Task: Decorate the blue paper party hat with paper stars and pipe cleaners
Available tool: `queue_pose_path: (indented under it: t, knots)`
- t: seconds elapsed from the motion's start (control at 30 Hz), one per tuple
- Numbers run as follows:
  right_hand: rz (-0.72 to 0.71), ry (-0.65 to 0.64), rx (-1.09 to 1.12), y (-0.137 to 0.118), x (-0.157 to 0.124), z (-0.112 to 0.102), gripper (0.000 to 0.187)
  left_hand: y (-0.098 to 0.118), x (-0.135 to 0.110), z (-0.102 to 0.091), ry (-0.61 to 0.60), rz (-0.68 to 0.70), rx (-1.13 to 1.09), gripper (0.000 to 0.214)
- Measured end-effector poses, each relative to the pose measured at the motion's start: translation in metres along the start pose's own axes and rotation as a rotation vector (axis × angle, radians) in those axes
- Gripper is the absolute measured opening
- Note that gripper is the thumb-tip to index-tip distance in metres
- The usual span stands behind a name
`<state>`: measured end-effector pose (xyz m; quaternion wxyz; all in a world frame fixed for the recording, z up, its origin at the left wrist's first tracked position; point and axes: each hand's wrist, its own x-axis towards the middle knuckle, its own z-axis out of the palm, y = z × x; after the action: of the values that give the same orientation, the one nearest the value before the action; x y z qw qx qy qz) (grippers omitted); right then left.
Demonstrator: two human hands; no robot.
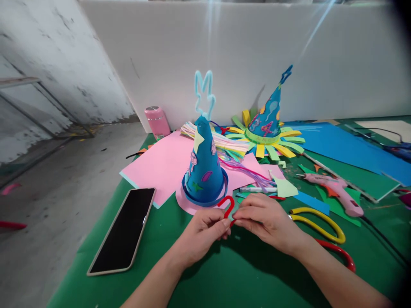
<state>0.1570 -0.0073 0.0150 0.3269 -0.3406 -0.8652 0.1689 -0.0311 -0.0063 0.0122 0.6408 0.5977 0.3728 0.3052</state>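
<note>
A short red pipe cleaner (230,207), bent into a hook at its upper end, is pinched between my two hands. My left hand (208,226) grips it low with thumb and fingers. From the other side, my right hand (263,218) pinches its lower end, and the fingertips hide part of it. Just beyond stands a blue paper cone hat (205,171) with stickers and a pale pink brim. On its tip rises a light blue pipe cleaner bunny shape (209,100).
A phone (123,231) lies at left, with pink paper (154,164) behind it. Scissors (337,233) with yellow and red handles and a pink glue gun (340,192) lie at right. Further back are a second cone hat (266,117), loose pipe cleaners (221,143) and a pink bottle (158,122).
</note>
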Motion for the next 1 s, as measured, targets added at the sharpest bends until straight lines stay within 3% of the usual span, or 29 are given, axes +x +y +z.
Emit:
queue_pose_path:
  t: [0.3,0.53,0.7,0.8,1.0]
  knots:
    - [-0.059,0.053,-0.046,0.01,-0.01,0.003,0.009,-0.005,0.0,-0.002,-0.055,-0.037,0.018,0.026]
    - [-0.015,0.081,-0.127,0.011,-0.01,0.007,0.011,-0.001,0.0,0.006,0.066,-0.016,0.06,0.026]
    - [-0.032,0.147,-0.235,0.007,-0.011,0.004,0.013,-0.007,0.0,0.008,0.061,-0.001,0.009,0.015]
    - [-0.039,0.165,-0.293,0.0,-0.011,0.002,0.013,-0.008,0.001,0.007,0.079,0.033,-0.012,0.02]
    - [-0.046,0.089,-0.345,-0.008,-0.008,-0.001,0.014,-0.008,0.003,0.005,0.105,0.032,-0.059,0.029]
